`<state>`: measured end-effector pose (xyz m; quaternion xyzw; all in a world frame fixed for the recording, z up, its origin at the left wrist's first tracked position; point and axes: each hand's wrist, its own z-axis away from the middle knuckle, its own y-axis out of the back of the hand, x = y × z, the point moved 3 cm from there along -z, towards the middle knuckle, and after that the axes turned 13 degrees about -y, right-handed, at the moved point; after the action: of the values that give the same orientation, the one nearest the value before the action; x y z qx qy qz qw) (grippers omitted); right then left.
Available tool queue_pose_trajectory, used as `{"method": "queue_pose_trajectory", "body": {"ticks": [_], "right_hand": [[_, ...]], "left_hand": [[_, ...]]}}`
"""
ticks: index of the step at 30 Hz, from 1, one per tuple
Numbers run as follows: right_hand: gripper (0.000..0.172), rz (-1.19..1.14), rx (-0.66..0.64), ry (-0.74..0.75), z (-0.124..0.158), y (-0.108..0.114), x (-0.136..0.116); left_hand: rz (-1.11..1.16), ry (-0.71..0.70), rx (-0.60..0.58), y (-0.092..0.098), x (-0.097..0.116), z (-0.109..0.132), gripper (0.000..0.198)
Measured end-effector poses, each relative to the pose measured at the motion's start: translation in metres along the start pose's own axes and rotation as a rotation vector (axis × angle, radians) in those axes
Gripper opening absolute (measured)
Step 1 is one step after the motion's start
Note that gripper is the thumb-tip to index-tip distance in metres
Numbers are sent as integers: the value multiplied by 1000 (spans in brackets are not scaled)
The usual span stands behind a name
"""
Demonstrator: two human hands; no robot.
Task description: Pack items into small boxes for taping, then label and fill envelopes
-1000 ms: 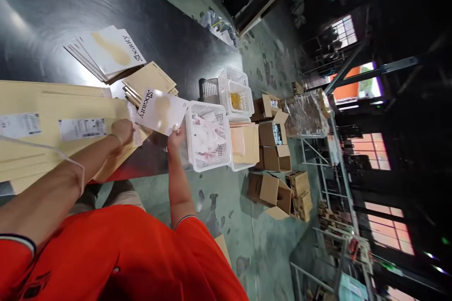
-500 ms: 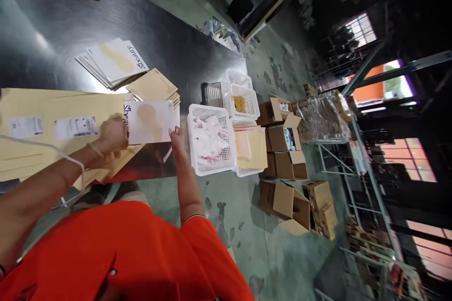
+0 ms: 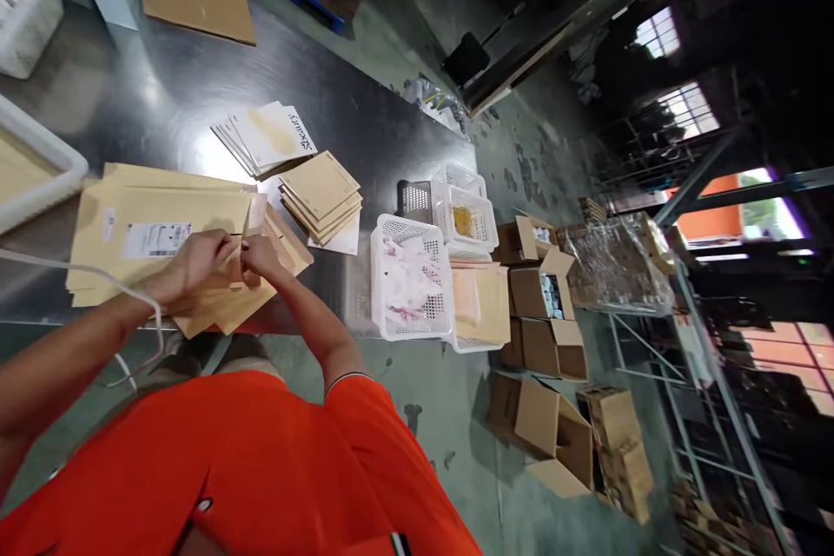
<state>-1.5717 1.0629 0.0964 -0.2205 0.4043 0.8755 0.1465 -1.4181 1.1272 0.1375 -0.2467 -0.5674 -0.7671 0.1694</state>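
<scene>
My left hand is closed on the edge of a kraft mailing envelope that bears a white shipping label. Close beside it, my right hand pinches the same envelope near its end, fingers curled. A pale pinkish strip shows along that end. More kraft envelopes are piled underneath. Beyond my hands lie a stack of brown flat boxes and a fanned stack of white printed boxes. What lies inside the envelope is hidden.
White perforated baskets stand to the right on the metal table, one with pink-white pieces. A white tray is at the left. A pale cable crosses my left forearm. Open cartons stand on the floor.
The white printed box that was between my hands no longer shows there. My right hand has moved left, close to my left hand, onto the envelope. The camera view has shifted.
</scene>
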Motion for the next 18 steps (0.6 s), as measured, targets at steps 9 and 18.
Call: {"method": "queue_pose_trajectory", "body": {"ticks": [9,18], "right_hand": [[35,-150,322,-175,-88,31,-19],[18,-246,326,-131,-124,-15,-42]], "left_hand": [[-239,-70,-52,-34,-120,0,86],[-313,-41,-104,-39,-114,0,86]]}}
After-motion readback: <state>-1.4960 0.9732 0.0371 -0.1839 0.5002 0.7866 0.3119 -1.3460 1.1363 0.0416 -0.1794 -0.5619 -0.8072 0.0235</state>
